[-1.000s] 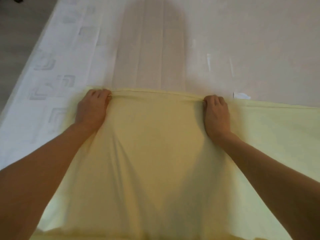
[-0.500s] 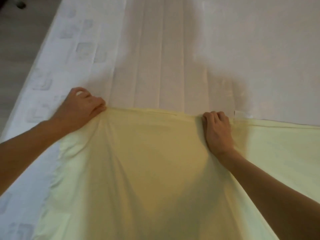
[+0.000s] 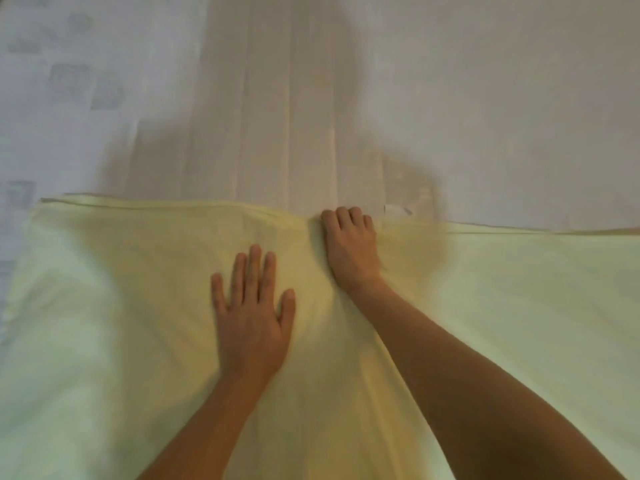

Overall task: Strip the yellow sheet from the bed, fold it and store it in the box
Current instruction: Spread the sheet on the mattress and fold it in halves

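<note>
The yellow sheet [image 3: 502, 306] lies spread over the near half of the bed, its far edge folded and running straight across the mattress. My left hand [image 3: 251, 317] lies flat on the sheet, fingers straight and spread, palm down. My right hand [image 3: 349, 244] grips the sheet's far edge with curled fingers, just right of the middle. Both forearms reach in from the bottom. The box is not in view.
Beyond the sheet lies the bare white mattress [image 3: 485, 98], with a striped panel [image 3: 287, 116] down its middle and a faint square pattern on the left [image 3: 69, 81]. A small white tag [image 3: 396, 210] sits by the sheet's edge.
My left hand has let go of the sheet's far left edge and moved right and nearer, now pressing flat on the sheet. The right hand keeps its grip on the edge.
</note>
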`<action>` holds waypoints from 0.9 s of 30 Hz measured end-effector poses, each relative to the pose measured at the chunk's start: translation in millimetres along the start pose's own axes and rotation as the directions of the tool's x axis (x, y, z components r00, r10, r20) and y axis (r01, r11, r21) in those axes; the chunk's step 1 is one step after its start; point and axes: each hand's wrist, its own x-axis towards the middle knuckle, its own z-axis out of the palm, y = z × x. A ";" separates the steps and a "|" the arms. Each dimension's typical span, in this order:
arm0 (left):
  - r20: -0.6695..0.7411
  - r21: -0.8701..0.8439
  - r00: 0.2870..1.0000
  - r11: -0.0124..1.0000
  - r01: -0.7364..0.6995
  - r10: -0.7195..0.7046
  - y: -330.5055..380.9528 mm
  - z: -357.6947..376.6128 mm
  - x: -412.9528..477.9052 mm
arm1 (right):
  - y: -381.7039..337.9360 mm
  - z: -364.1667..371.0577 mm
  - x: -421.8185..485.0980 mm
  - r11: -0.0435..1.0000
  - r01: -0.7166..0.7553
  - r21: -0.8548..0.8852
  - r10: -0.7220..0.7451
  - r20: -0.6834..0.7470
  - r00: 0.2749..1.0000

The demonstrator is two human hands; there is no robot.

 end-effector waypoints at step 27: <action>-0.067 0.011 0.997 0.999 0.045 -0.044 3.1 7.0 1.3 | 273.1 -86.8 -66.3 0.962 -0.271 -0.022 0.253 0.436 0.864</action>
